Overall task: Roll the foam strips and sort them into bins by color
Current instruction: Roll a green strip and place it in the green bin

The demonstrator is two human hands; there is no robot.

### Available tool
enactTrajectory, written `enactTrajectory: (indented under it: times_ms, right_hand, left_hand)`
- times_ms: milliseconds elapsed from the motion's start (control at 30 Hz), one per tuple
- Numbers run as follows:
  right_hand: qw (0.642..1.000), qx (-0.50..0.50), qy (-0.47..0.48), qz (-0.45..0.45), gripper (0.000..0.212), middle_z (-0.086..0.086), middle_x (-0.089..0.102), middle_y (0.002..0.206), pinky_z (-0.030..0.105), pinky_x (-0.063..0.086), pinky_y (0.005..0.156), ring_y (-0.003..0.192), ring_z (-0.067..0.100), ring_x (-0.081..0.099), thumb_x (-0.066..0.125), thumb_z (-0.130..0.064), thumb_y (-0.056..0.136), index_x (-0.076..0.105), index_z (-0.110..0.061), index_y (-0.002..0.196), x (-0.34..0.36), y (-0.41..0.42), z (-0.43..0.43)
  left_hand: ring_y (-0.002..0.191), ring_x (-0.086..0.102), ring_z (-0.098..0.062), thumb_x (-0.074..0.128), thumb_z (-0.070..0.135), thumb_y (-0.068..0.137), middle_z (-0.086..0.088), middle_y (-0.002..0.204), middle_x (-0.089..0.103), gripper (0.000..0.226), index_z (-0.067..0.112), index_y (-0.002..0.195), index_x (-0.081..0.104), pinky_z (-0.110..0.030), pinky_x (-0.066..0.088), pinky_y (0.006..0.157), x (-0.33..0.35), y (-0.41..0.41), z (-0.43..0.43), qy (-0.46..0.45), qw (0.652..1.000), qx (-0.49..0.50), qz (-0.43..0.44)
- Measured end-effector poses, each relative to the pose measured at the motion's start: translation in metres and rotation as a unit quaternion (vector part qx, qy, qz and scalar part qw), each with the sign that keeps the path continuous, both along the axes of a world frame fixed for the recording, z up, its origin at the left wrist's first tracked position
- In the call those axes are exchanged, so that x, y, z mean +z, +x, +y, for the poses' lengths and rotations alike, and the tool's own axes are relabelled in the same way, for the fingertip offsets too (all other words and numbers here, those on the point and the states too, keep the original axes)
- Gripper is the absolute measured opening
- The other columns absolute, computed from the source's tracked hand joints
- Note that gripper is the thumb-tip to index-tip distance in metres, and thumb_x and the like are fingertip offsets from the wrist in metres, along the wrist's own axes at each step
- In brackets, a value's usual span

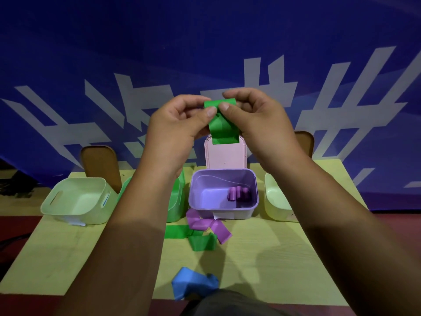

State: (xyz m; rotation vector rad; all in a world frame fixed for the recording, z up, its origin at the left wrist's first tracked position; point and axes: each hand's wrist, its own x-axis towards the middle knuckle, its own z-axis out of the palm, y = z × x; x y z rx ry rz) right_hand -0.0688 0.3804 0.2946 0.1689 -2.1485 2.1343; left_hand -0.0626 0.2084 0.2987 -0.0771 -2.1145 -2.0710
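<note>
Over yellow table (273,258), left hand (173,131) and right hand (257,124) pinch green foam strip (222,128).

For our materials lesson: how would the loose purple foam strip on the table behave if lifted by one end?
Probably floppy: the loose purple foam strip lies in soft folds on the wooden table, so it would likely droop. Likely light: it looks thin, and the similar green foam strip hangs pinched by the left hand and right hand.

left hand (177,126), right hand (257,122): nails short | garment (230,303): dark grey
</note>
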Motion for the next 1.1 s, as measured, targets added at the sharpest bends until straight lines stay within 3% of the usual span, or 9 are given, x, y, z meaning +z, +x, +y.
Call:
enactTrajectory:
  times_ms: [167,367,500,600,767,867,1000,1100]
  right_hand:
    - [1.000,0.000,-0.002,-0.006,0.018,0.000,0.079,0.096,0.044,0.065,0.089,0.090,0.014,0.077,0.075,-0.034,0.099,0.077,-0.020,0.110,0.000,0.002,-0.003]
    - [1.000,-0.013,0.026,0.006,0.012,0.002,0.078,0.100,0.052,0.062,0.093,0.098,0.021,0.075,0.073,-0.030,0.100,0.078,-0.023,0.109,0.000,0.000,-0.004]
    - [0.999,-0.023,0.031,0.018,0.013,0.013,0.075,0.104,0.053,0.060,0.092,0.100,0.029,0.072,0.076,-0.027,0.098,0.077,-0.025,0.111,-0.002,-0.002,-0.004]
    - [0.999,-0.027,0.030,0.022,0.017,0.007,0.074,0.101,0.047,0.061,0.093,0.094,0.019,0.071,0.077,-0.021,0.097,0.076,-0.022,0.114,-0.003,-0.003,-0.005]
    - [0.999,-0.003,0.040,0.024,0.023,-0.006,0.075,0.112,0.035,0.062,0.093,0.107,0.017,0.071,0.075,-0.011,0.097,0.073,-0.019,0.119,-0.003,-0.001,-0.003]
    - [0.998,0.025,0.056,0.020,0.030,-0.004,0.074,0.113,0.032,0.062,0.091,0.106,0.020,0.072,0.074,-0.005,0.096,0.071,-0.021,0.121,-0.003,-0.001,-0.003]
    - [0.996,0.039,0.079,0.008,0.037,-0.001,0.071,0.114,0.018,0.060,0.082,0.101,0.018,0.072,0.075,-0.001,0.093,0.067,-0.027,0.118,0.000,0.000,-0.003]
    - [0.996,0.048,0.070,-0.002,0.039,0.007,0.070,0.118,0.012,0.057,0.078,0.101,0.015,0.071,0.078,0.000,0.091,0.065,-0.026,0.118,-0.001,0.001,-0.005]
  left_hand:
    - [0.099,0.079,-0.019,0.078,0.000,0.095,-0.002,0.100,0.080,0.027,0.015,0.118,0.077,-0.037,0.064,0.089,-0.002,-0.001,-0.007,-0.012,1.000,-0.002,0.012]
    - [0.105,0.078,-0.021,0.075,-0.003,0.095,-0.001,0.102,0.080,0.030,0.015,0.119,0.077,-0.036,0.063,0.091,-0.004,0.001,-0.005,0.006,1.000,-0.016,-0.001]
    - [0.107,0.080,-0.026,0.069,0.004,0.102,-0.012,0.115,0.080,0.024,0.009,0.124,0.074,-0.035,0.063,0.090,0.000,0.002,-0.003,0.051,0.998,-0.023,-0.041]
    - [0.104,0.081,-0.028,0.071,0.008,0.102,-0.018,0.115,0.079,0.022,0.004,0.124,0.072,-0.036,0.064,0.089,-0.001,0.000,-0.001,0.063,0.996,-0.029,-0.056]
    - [0.106,0.080,-0.030,0.075,0.002,0.096,-0.013,0.111,0.081,0.027,0.006,0.123,0.075,-0.043,0.064,0.095,-0.007,-0.004,-0.004,0.034,0.998,-0.025,-0.038]
    - [0.108,0.079,-0.029,0.074,-0.001,0.092,-0.011,0.112,0.080,0.033,0.012,0.123,0.077,-0.041,0.063,0.094,-0.011,-0.006,-0.007,0.016,0.999,-0.026,-0.017]
    - [0.108,0.078,-0.025,0.069,-0.008,0.091,-0.008,0.109,0.081,0.037,0.012,0.121,0.076,-0.034,0.060,0.090,-0.013,-0.006,-0.005,0.029,0.999,-0.030,0.001]
    - [0.113,0.077,-0.026,0.068,-0.009,0.092,-0.009,0.114,0.081,0.038,0.012,0.123,0.075,-0.037,0.060,0.094,-0.013,-0.005,-0.004,0.032,0.999,-0.034,0.007]
